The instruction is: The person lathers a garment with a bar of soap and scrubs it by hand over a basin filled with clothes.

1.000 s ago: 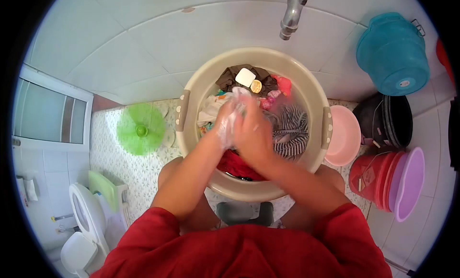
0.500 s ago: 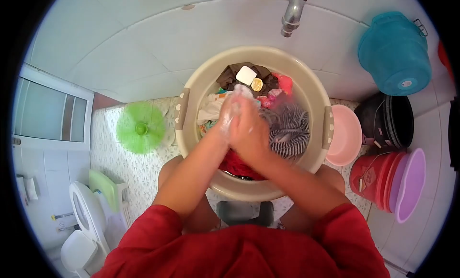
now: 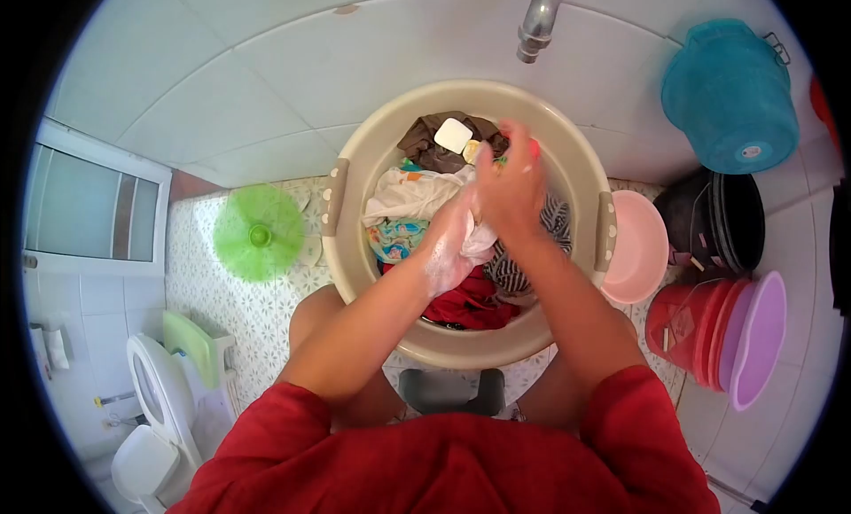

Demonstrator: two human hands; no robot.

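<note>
Drooping white cloth (image 3: 480, 239) (crumpled, partly hidden)

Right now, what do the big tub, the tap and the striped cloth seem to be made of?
Big tub: probably plastic, smooth with a soft sheen and moulded rim.
Tap: likely chromed metal, from its shiny grey reflections.
Striped cloth: soft fabric, matte and creased; fibre unclear.

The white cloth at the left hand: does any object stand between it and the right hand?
Nothing visible does. The soapy white cloth is against the left hand, and the right hand is close beside it, over the basin. Whether right hand and cloth touch, I cannot tell.
</note>
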